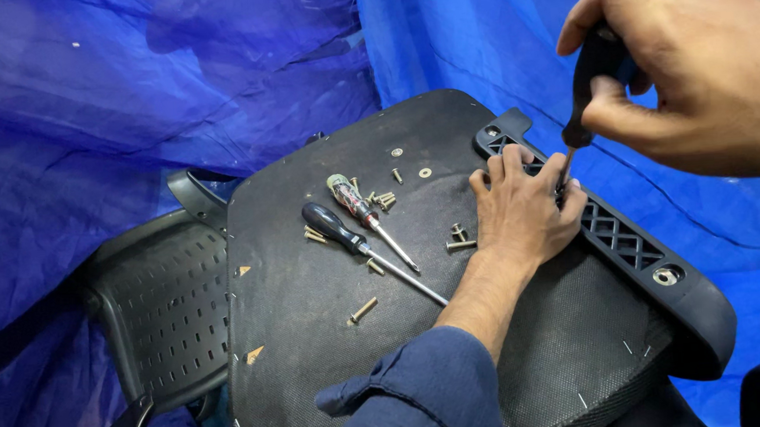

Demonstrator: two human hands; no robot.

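My right hand (688, 71) grips the black handle of a screwdriver (586, 104) held nearly upright, its tip down at a black plastic armrest bracket (628, 242). My left hand (525, 209) rests on the fabric underside of an overturned chair seat (316, 314), fingers pinched around the screwdriver tip at the bracket; the screw itself is hidden. Two spare screwdrivers lie on the seat: a black-handled one (346, 237) and a clear-handled one (358, 208).
Several loose screws (384, 199) and washers are scattered over the seat, one screw (363, 310) lying nearer me. A perforated black chair back (166, 314) lies at the left. Blue tarpaulin (84, 126) covers the surroundings.
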